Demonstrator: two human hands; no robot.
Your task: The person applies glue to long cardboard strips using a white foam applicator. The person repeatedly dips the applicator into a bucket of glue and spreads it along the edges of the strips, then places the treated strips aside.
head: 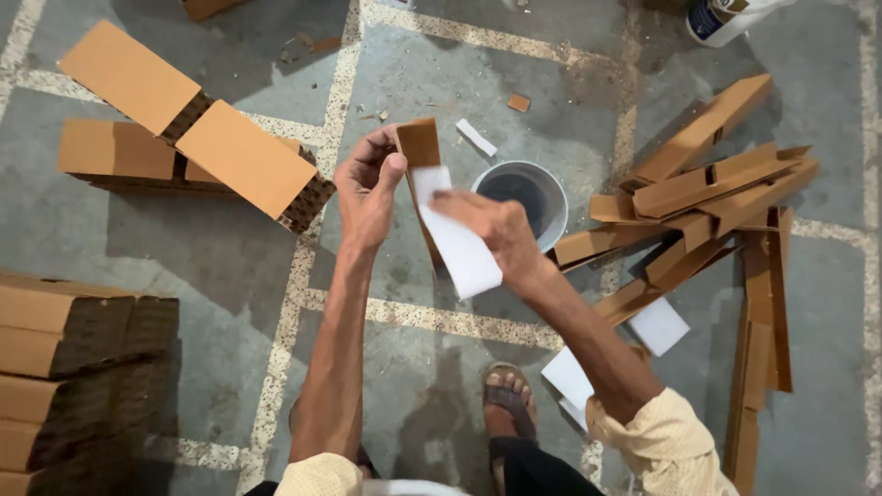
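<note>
bowl [524, 197] behind hands | strip pile [717, 211] right | stacked blocks [184, 147] left

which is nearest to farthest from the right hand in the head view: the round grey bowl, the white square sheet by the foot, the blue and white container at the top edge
1. Round grey bowl: just beyond the right hand, almost touching it in the view.
2. White square sheet: on the floor to the right, under the cardboard strips.
3. Blue and white container: far off at the top right edge.

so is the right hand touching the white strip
Touching: the head view shows the right hand with its fingers pressed onto the white strip lying against the cardboard piece held by the left hand.
</note>
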